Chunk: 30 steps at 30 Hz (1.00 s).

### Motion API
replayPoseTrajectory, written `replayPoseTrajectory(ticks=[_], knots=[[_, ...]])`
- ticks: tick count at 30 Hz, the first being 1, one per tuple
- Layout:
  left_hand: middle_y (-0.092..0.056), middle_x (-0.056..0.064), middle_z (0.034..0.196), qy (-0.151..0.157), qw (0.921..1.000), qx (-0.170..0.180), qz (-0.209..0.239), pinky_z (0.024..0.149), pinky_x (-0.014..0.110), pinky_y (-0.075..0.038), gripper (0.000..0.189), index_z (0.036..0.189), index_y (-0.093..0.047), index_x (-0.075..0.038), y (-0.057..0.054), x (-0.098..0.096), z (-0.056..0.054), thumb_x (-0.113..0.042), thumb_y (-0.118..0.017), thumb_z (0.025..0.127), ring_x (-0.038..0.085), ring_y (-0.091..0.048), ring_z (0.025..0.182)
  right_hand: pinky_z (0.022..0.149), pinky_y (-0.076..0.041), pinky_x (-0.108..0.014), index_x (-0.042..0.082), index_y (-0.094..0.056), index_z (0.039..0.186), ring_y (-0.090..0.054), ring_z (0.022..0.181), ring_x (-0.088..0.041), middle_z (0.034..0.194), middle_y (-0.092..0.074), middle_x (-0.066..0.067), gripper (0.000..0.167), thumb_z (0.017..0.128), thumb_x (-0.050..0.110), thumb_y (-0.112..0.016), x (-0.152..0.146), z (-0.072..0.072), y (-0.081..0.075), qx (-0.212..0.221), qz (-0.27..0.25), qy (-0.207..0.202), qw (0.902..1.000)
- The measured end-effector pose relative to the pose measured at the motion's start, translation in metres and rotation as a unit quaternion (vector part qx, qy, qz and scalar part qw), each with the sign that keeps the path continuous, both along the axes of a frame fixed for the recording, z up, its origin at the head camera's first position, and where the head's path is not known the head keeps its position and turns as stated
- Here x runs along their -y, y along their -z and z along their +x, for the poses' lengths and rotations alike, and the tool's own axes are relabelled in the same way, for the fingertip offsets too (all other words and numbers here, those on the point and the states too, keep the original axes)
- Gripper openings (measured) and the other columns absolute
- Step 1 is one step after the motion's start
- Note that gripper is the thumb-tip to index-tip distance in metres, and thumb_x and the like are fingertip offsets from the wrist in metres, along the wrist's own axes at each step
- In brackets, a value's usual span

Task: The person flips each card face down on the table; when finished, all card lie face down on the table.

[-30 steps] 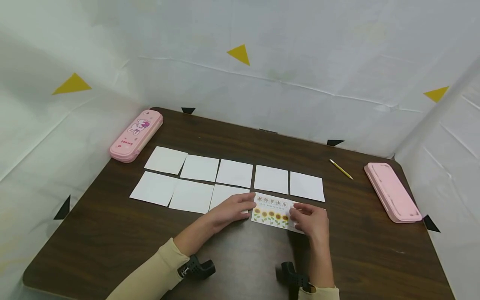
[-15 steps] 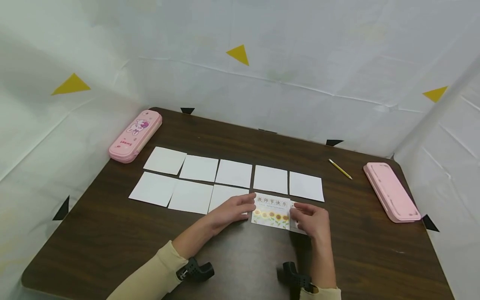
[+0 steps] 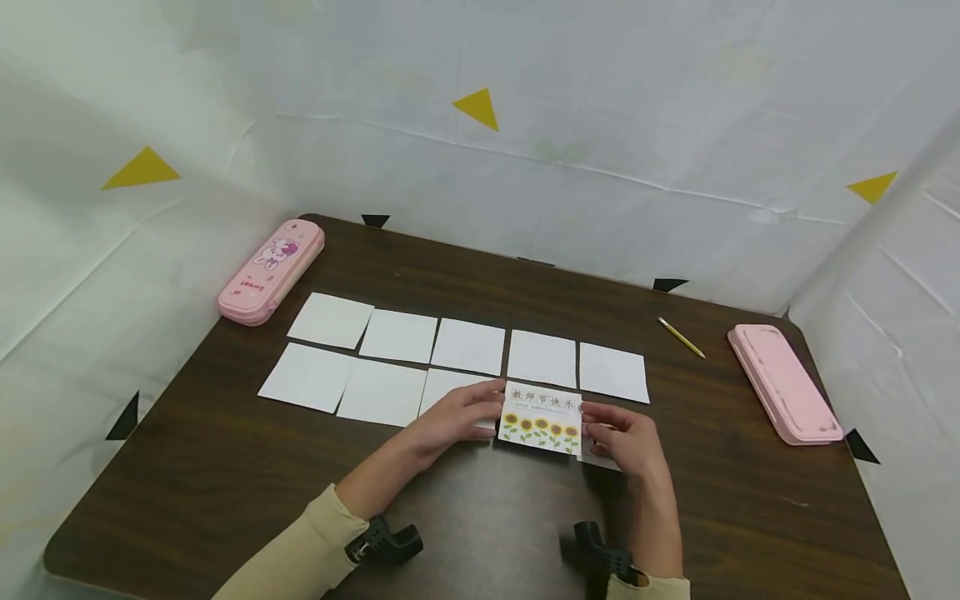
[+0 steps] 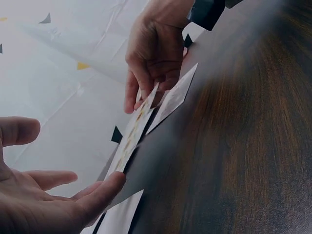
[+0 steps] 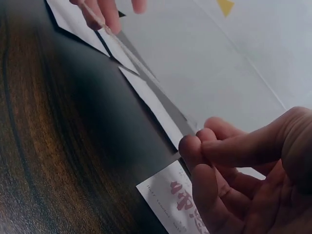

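Raised a little off the table, a greeting card (image 3: 542, 419) printed with sunflowers and a line of Chinese characters is held between both hands. My left hand (image 3: 450, 417) pinches its left edge at the fingertips; the thumb and other fingers spread apart in the left wrist view. At the opposite edge, my right hand (image 3: 630, 437) pinches the card between thumb and fingers. A second card (image 5: 168, 195), with reddish characters, lies flat under the right hand, which partly covers it. White cards (image 3: 382, 393) lie to the left, one partly hidden by the left hand.
A row of several blank white cards (image 3: 468, 346) lies behind. Pink pencil cases stand at both sides, one with a cartoon figure (image 3: 272, 271) at left, a plainer case (image 3: 783, 383) at right. A yellow pencil (image 3: 681, 337) lies at back right of the dark wooden table (image 3: 480, 533).
The sunflower card has come up off the table and shifted slightly left, with a shadow showing beneath it. Both hands moved slightly with it; the second card stayed on the table.
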<state>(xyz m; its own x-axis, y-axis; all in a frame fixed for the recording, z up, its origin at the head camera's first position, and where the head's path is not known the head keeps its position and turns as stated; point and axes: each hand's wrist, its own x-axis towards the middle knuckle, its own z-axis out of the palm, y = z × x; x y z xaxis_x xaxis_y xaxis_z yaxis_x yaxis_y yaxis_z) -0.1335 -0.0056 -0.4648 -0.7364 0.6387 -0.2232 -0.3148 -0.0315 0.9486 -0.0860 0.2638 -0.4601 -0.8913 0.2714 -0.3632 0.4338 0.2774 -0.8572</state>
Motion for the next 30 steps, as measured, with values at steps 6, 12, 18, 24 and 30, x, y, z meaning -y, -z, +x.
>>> replayPoseTrajectory(ticks=[6,12,18,24,30], knots=[[-0.040,0.024,0.148,-0.024,0.9988,0.031,0.032,0.102,0.046,-0.045,0.053,0.150,-0.034,0.002,-0.004,0.005,0.001,-0.016,-0.050,0.102,0.035,-0.047,0.130,0.068,-0.056,-0.027,-0.002,-0.068,0.120,-0.064,0.083,-0.015,0.105,-0.071,-0.011,0.031,0.090,0.004,-0.069,0.000,0.000,0.001,-0.042,0.004,-0.016,0.9990],[-0.039,0.025,0.149,-0.021,0.9981,0.031,0.049,0.104,0.045,-0.043,0.053,0.150,-0.034,0.002,-0.007,0.007,0.005,-0.014,-0.051,0.102,0.039,-0.041,0.135,0.071,-0.058,-0.027,-0.005,-0.070,0.114,-0.066,0.078,-0.017,0.098,-0.072,-0.008,0.028,0.090,0.009,-0.071,0.002,0.001,0.003,-0.082,-0.013,0.004,0.9965],[-0.039,0.019,0.150,-0.025,0.9986,0.000,0.047,0.108,0.046,-0.037,0.050,0.149,-0.038,-0.002,-0.011,0.004,0.010,-0.014,-0.050,0.102,0.034,-0.036,0.139,0.073,-0.057,-0.027,-0.006,-0.070,0.112,-0.067,0.075,-0.019,0.091,-0.072,-0.005,0.031,0.089,0.014,-0.074,0.004,0.003,0.002,-0.093,-0.015,0.034,0.9950],[-0.036,0.016,0.153,-0.007,0.9994,-0.001,0.033,0.111,0.046,-0.033,0.054,0.151,-0.033,-0.002,-0.013,0.000,0.012,-0.018,-0.050,0.103,0.030,-0.034,0.141,0.069,-0.057,-0.026,-0.003,-0.070,0.115,-0.067,0.077,-0.017,0.096,-0.072,-0.009,0.036,0.088,0.020,-0.076,0.004,0.002,0.001,-0.054,0.001,0.046,0.9975],[-0.028,0.022,0.156,0.006,0.9993,0.020,0.029,0.113,0.049,-0.029,0.061,0.154,-0.024,0.000,-0.009,0.001,0.011,-0.019,-0.050,0.102,0.034,-0.028,0.144,0.068,-0.058,-0.030,-0.003,-0.069,0.115,-0.072,0.076,-0.021,0.094,-0.073,-0.012,0.034,0.090,0.019,-0.074,0.004,0.004,0.003,-0.028,0.026,0.026,0.9989]])
